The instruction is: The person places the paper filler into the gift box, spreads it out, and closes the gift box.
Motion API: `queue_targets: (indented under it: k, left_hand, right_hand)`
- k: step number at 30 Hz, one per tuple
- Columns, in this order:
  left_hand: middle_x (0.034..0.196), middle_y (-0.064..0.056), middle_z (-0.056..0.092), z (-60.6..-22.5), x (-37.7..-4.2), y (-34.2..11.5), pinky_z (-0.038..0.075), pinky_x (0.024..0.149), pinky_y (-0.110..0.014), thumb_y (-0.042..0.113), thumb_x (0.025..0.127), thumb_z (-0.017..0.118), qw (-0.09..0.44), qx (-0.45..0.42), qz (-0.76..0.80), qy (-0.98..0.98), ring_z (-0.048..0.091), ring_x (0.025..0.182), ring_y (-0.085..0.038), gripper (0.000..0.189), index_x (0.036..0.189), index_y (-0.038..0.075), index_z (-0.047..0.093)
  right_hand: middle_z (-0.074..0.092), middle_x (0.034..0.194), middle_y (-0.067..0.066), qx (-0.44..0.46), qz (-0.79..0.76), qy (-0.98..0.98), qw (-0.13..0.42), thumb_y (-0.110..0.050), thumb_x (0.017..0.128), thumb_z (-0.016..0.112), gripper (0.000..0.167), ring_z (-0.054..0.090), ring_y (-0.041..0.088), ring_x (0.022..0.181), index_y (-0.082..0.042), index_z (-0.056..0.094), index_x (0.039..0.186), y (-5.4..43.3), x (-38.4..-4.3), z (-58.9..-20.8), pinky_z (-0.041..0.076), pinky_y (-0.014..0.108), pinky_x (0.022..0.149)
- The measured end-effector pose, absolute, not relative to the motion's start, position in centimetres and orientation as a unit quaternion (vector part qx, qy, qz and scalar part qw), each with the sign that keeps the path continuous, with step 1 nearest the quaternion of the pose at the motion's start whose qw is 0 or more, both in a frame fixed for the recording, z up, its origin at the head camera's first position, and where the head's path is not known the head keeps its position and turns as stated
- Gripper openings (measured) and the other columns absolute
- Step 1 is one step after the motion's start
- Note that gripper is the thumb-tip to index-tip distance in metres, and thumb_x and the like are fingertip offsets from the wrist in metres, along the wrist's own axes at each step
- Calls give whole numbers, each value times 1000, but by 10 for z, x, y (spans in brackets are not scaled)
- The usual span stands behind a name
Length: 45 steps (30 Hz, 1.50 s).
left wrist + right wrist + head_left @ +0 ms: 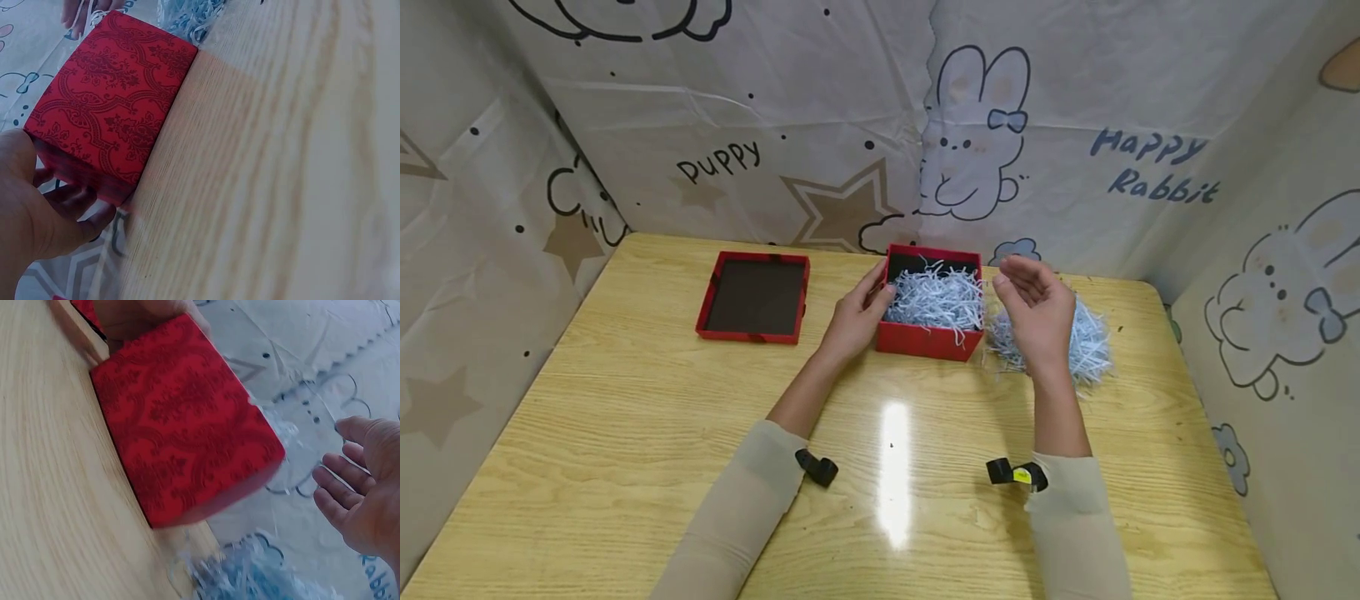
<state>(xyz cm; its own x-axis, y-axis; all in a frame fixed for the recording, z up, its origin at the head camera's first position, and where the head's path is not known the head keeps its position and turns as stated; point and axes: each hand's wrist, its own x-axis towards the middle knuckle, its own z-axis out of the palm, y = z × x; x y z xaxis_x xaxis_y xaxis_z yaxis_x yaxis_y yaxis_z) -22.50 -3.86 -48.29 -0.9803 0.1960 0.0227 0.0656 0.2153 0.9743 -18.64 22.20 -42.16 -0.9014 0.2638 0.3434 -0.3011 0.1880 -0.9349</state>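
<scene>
A red patterned gift box (pixel 928 342) stands upright on the table, its open top filled with pale blue shredded paper (pixel 940 298). At its left side my left hand (pixel 852 321) holds the box, thumb at the top rim and fingers along the outer wall, as the left wrist view shows. My right hand (pixel 1039 308) is raised just right of the box, fingers loosely bent, nothing in it. Under and beside that hand lies a loose pile of shredded paper (pixel 1086 343), partly covered by it. Some strands hang over the box's rim.
A red box lid (pixel 756 296) with a dark inside lies upturned on the table, left of the box. The wooden table (pixel 647 450) meets a printed cloth (pixel 820 108) behind and at both sides. Small paper scraps lie right of the pile.
</scene>
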Motion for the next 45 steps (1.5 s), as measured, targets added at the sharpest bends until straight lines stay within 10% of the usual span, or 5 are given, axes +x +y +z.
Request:
queue_targets:
  k: [16,35,45]
  left_hand:
    - [165,-3,45,-488,-223,-35,40,121,-40,49,109,55,54,76,618,781,47,148,-22,59,164,37,38]
    - [164,-5,46,-486,-225,-39,40,120,-40,49,109,55,46,86,615,782,47,148,-22,60,165,35,39]
    - [165,-3,46,-486,-226,-39,40,121,-42,52,108,55,46,85,617,781,47,148,-22,60,164,38,38]
  right_hand:
    - [70,128,15,-96,606,-754,237,-11,95,81,41,66,27,121,-2,70,133,301,-166,-432,53,21,101]
    - [44,165,12,-61,476,-874,76,-37,95,81,78,33,32,156,-12,47,160,352,-161,-466,23,48,129]
    - [55,155,16,-123,442,-884,92,-26,102,74,56,45,34,149,-7,57,152,344,-171,-480,33,50,124]
